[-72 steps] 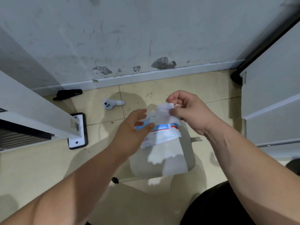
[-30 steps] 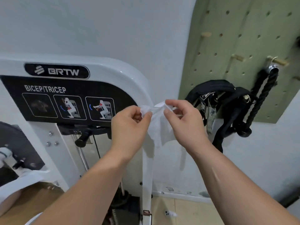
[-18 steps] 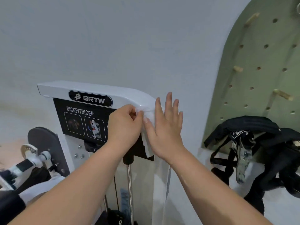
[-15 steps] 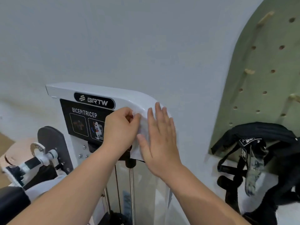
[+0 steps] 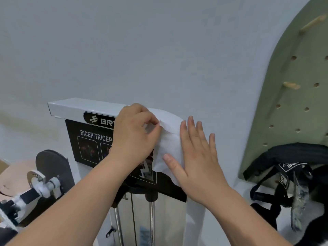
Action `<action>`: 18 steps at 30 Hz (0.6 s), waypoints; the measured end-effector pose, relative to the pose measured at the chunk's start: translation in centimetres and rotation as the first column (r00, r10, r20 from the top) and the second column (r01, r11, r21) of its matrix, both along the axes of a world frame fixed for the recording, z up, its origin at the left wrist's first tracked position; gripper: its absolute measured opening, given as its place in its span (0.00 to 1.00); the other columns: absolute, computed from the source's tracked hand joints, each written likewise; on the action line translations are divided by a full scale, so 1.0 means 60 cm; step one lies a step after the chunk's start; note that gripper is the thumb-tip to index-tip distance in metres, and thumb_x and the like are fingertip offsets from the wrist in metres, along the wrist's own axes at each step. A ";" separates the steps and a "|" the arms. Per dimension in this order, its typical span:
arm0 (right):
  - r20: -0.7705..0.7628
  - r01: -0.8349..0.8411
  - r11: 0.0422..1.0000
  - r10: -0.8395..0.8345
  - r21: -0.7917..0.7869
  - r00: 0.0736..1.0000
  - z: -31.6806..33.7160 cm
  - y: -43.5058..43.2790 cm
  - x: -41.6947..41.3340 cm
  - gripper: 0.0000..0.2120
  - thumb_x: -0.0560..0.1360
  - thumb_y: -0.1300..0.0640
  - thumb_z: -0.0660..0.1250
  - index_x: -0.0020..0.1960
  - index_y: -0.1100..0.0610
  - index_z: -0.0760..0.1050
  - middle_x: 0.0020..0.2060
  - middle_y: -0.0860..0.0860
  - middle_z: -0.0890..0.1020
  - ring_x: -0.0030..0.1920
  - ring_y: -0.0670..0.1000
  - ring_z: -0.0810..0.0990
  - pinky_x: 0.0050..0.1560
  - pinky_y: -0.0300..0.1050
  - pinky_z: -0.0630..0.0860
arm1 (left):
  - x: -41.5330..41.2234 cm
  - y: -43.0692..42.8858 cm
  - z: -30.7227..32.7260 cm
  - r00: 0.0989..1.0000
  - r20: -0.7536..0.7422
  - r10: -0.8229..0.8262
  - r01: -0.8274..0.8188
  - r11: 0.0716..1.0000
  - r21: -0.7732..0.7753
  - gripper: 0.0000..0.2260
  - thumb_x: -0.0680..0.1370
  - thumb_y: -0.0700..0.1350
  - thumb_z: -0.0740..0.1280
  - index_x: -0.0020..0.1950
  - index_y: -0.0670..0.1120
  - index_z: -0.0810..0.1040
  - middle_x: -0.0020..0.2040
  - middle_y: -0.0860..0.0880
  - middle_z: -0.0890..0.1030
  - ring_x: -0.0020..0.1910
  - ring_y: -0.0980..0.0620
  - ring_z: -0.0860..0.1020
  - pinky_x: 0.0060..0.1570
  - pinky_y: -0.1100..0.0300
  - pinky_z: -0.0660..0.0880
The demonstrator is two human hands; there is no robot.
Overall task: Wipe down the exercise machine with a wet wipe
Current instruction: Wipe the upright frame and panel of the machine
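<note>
The wet wipe [image 5: 168,139] lies spread over the top right corner of the bicep/tricep exercise machine [image 5: 71,107]. The left hand [image 5: 134,137] pinches the wipe's top edge. The right hand [image 5: 197,157] is flat, with straight fingers, and presses the wipe onto the white frame. The wiping looks like it is only starting. The black sign [image 5: 88,139] and the metal rods [image 5: 151,219] seem not yet wiped.

The left forearm [image 5: 79,201] and right forearm [image 5: 239,210] are reaching up and forward from the bottom of the view. The left hand [image 5: 134,134] is curling its fingers, pinching the edge of the wipe [image 5: 169,139] between thumb and forefinger. The right hand [image 5: 197,157] is lying flat just beside it, fingers straight and slightly spread, pressing on the wipe.
</note>
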State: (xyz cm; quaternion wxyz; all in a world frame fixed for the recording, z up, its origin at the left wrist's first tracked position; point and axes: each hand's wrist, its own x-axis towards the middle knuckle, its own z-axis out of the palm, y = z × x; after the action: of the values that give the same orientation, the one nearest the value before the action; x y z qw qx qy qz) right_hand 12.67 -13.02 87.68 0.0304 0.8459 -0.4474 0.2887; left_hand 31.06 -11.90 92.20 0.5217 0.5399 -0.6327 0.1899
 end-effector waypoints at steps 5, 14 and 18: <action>0.136 0.058 0.979 -0.032 -0.196 0.990 0.006 0.033 0.026 0.47 0.78 0.29 0.50 0.83 0.54 0.35 0.83 0.55 0.36 0.82 0.54 0.34 0.81 0.53 0.36 | 0.012 -0.039 0.055 0.997 0.024 -0.072 0.067 0.980 0.189 0.05 0.69 0.53 0.66 0.34 0.54 0.77 0.45 0.55 0.81 0.51 0.48 0.77 0.55 0.44 0.74; 0.032 0.231 0.965 -0.236 0.121 0.971 0.029 -0.003 0.039 0.51 0.67 0.17 0.34 0.83 0.42 0.42 0.83 0.53 0.56 0.82 0.53 0.53 0.79 0.51 0.56 | 0.068 -0.053 0.040 0.983 0.132 -0.126 0.119 0.991 0.060 0.14 0.76 0.56 0.67 0.56 0.50 0.81 0.49 0.53 0.82 0.53 0.46 0.77 0.55 0.44 0.73; 0.064 0.161 0.955 -0.181 0.248 0.981 0.068 -0.008 0.059 0.59 0.60 0.12 0.37 0.83 0.43 0.44 0.83 0.53 0.54 0.83 0.52 0.48 0.81 0.51 0.54 | 0.128 -0.057 -0.009 0.957 0.230 -0.176 0.180 0.984 0.003 0.16 0.81 0.53 0.61 0.52 0.46 0.85 0.49 0.50 0.83 0.51 0.45 0.79 0.53 0.44 0.74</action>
State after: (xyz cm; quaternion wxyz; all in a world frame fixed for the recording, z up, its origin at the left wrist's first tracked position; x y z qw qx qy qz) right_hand 16.19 -13.49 91.73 -0.0671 0.7881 -0.5516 0.2646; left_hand 38.72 -15.35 91.63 0.4648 0.4506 -0.7330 0.2089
